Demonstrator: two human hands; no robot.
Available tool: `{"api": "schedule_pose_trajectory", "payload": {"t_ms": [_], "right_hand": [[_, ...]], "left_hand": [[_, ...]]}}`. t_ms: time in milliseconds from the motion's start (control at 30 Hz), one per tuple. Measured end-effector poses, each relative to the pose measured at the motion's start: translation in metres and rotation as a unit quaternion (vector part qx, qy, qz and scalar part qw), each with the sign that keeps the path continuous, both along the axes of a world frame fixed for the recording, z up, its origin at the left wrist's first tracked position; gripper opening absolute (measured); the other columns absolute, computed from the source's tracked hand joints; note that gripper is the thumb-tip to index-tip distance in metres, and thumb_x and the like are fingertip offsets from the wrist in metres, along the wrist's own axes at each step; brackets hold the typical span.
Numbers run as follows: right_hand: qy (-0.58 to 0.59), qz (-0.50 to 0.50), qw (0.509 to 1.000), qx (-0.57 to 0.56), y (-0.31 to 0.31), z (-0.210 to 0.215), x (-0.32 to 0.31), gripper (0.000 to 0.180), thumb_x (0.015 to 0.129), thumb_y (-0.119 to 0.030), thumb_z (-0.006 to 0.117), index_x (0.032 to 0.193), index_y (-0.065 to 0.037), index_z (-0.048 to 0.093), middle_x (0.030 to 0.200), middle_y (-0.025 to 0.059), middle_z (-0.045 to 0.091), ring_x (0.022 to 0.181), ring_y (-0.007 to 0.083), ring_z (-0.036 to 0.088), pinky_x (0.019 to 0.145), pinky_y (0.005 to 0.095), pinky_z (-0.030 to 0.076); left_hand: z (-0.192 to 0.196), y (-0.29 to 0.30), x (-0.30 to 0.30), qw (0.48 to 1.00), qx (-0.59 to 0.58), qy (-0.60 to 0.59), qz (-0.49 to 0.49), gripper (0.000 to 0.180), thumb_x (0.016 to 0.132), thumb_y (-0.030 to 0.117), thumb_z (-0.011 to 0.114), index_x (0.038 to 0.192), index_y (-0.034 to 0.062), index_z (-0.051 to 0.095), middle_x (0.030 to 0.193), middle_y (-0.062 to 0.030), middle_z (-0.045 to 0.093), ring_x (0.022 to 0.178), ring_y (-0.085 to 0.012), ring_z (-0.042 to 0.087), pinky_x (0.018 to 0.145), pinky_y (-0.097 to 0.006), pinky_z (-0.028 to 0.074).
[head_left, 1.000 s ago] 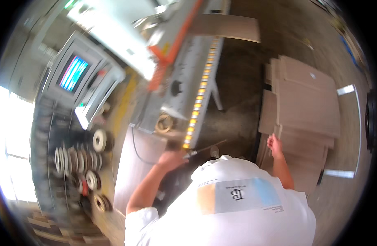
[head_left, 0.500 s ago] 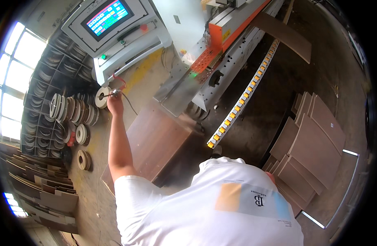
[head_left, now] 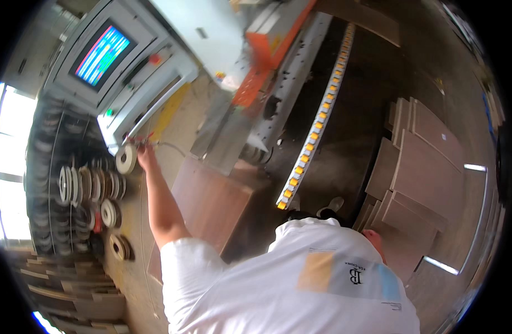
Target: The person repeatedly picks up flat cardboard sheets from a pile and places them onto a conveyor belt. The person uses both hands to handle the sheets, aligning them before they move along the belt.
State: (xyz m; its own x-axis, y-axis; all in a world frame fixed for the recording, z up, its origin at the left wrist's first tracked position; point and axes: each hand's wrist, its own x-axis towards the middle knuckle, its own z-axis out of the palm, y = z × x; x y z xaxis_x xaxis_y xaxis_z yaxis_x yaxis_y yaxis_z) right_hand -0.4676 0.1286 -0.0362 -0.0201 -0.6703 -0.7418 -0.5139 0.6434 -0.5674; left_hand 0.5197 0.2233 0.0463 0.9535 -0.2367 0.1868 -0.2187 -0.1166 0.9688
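My left hand (head_left: 147,156) is stretched out ahead at the left, its fingers closed round a small metal air blow gun (head_left: 140,142). A thin hose (head_left: 172,147) trails from it to the right. Right beside the hand, at its left, a pale edge-banding roll (head_left: 126,160) shows, and the control console (head_left: 134,92) with its lit screen stands just beyond. My right hand (head_left: 373,238) hangs low at my right side, near a stack of brown panels (head_left: 417,181). Its fingers are mostly hidden and blurred, so what it holds, if anything, cannot be made out.
A brown wooden box (head_left: 208,197) stands in front of me, below the machine's metal bed (head_left: 222,131). A rail with yellow rollers (head_left: 309,147) runs away from me. Banding rolls fill a rack (head_left: 47,178) at the left, and more rolls (head_left: 120,246) lie on the floor.
The view has turned, and the console and machine sit further left. My left hand keeps the blow gun and is closer to the console's lower edge. My right hand and my shoes show more.
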Motion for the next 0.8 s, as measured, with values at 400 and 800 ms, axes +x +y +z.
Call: {"api": "schedule_pose_trajectory", "payload": {"t_ms": [400, 800], "right_hand": [[-0.057, -0.131, 0.987, 0.079, 0.01, -0.099, -0.072, 0.03, 0.096, -0.032, 0.062, 0.101, -0.003, 0.07, 0.087, 0.0082, 0.071, 0.073, 0.0194, 0.068, 0.062, 0.0319, 0.054], [-0.133, -0.287, 0.947, 0.06, 0.016, -0.133, -0.153, 0.027, 0.096, -0.031, 0.062, 0.104, -0.007, 0.072, 0.093, 0.0048, 0.073, 0.078, 0.0169, 0.068, 0.068, 0.0326, 0.055]], "left_hand": [[-0.01, -0.205, -0.409, 0.947, -0.024, 0.163, -0.277, 0.018, 0.098, 0.012, 0.057, 0.111, 0.0012, 0.063, 0.086, -0.005, 0.064, 0.072, -0.0135, 0.059, 0.065, -0.029, 0.05], [-0.167, -0.332, -0.795, 0.486, 0.395, 0.23, -0.745, 0.02, 0.1, 0.022, 0.054, 0.109, 0.0074, 0.064, 0.092, -0.0051, 0.068, 0.078, -0.015, 0.066, 0.065, -0.028, 0.052]]}}
